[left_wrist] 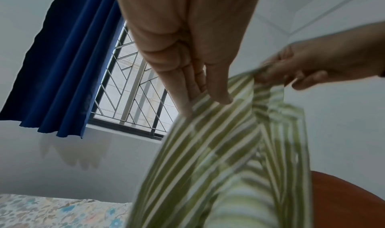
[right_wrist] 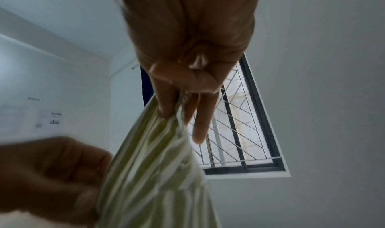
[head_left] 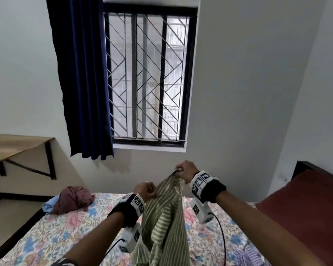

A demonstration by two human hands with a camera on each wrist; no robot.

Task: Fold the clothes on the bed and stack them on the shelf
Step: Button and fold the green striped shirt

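Both hands are up in the air over the bed [head_left: 52, 237], holding one green-and-cream striped shirt [head_left: 165, 217] by its top edge. Right hand [head_left: 185, 170] is the higher one, fingers and thumb pinching a bunched bit of the edge; wrist view shows the thumb and forefinger clamped on cloth w/ other fingers trailing straighter. Left hand [head_left: 144, 191] sits lower and just beside it, thumb and fingers pinching the cloth a bit further down the same edge.

Key relation: shirt hangs straight down from the hands, long axis vertical, bottom end off-frame near the person's body. The two grips are close together, so the cloth is gathered into a narrow twisted column, not spread. My read: hands need to move apart along the top edge to open it flat before laying it on the bed. Which part of the shirt each holds, can't tell; wrist views are blurred.

Fabric looks thin, woven, limp, drapes in soft folds; would likely slip or twist easily.

Other clothes wait on the floral sheet: a maroon bundle [head_left: 75, 198] w/ something light blue [head_left: 49, 204] under it at far left, and a blue-striped piece [head_left: 246, 254] at near right. Wood shelf [head_left: 17, 146] on black brackets is on the wall to the left, well apart from the hands, left arm nearer. Red pillow [head_left: 306, 212] at right
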